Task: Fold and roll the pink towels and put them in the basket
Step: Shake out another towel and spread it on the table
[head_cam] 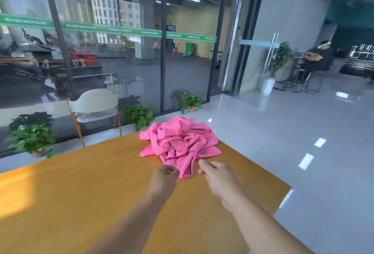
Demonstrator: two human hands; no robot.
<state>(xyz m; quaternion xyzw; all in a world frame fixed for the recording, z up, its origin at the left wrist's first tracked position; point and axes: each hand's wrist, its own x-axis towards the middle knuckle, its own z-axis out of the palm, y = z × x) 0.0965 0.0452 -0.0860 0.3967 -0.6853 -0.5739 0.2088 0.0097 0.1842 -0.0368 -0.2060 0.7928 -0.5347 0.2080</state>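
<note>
A crumpled heap of pink towels (pixel 180 142) lies on the wooden table (pixel 91 183) near its far right corner. One twisted end of the heap points toward me. My left hand (pixel 165 179) is stretched out just left of that near end, its fingers loosely curled with the tips right at the cloth's edge, gripping nothing that I can see. My right hand (pixel 217 175) reaches in from the right with thumb and fingers extended toward the same end, a small gap from the cloth. No basket is in view.
The table's right edge (pixel 283 195) drops to a shiny grey floor. Beyond the far edge stand a grey chair (pixel 95 106) and potted plants (pixel 30 138) along a glass wall. A person sits at a desk far to the right (pixel 317 59).
</note>
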